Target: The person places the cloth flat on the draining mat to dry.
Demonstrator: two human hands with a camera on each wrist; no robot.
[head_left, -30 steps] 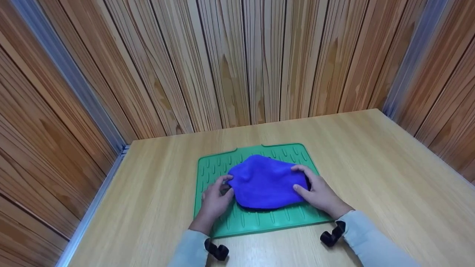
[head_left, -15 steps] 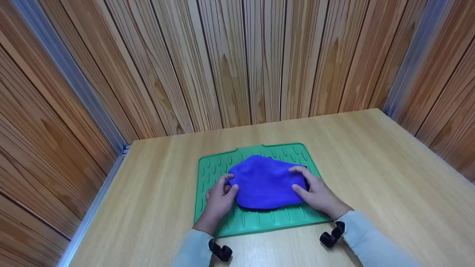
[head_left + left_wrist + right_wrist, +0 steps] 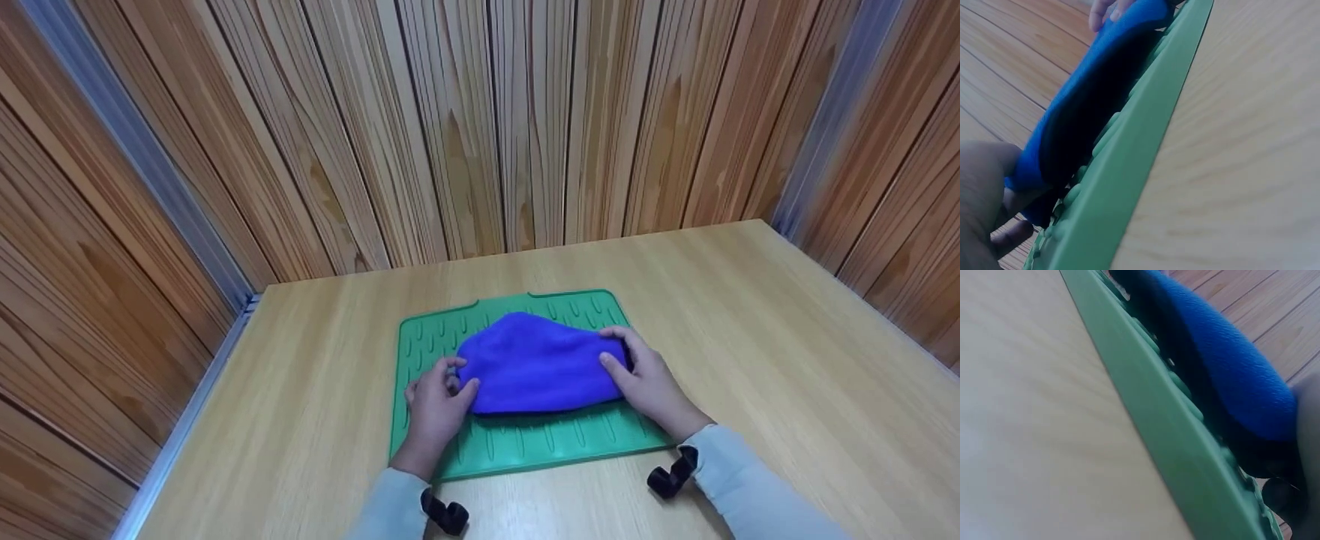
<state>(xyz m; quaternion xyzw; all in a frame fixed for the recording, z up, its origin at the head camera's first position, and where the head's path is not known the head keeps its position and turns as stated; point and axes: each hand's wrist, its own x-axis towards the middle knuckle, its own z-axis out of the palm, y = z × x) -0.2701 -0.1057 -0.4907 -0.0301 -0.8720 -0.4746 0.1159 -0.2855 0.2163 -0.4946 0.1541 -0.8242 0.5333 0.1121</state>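
A soft blue fleece-like cloth piece (image 3: 536, 367) with a dark inner side lies over the green ridged mat (image 3: 525, 446). My left hand (image 3: 435, 412) pinches its left edge, thumb above and fingers underneath, as the left wrist view shows. At the opposite end my right hand (image 3: 652, 386) grips the right edge, the thumb on the upper face. In the left wrist view the near edge of the blue cloth (image 3: 1072, 107) stands raised off the mat, with a dark hollow beneath it. Some fingers of both hands are hidden behind the cloth.
The mat rests on a light wooden table (image 3: 322, 360). Wood-panelled walls (image 3: 487, 135) rise behind the table and at both sides. A black strap-like mount (image 3: 446, 514) sits on the left wrist, another (image 3: 671, 474) on the right.
The cloth's near edge has moved up and away from me, becoming straighter. My right hand has shifted slightly right and farther out with its edge. The left hand has moved only a little.
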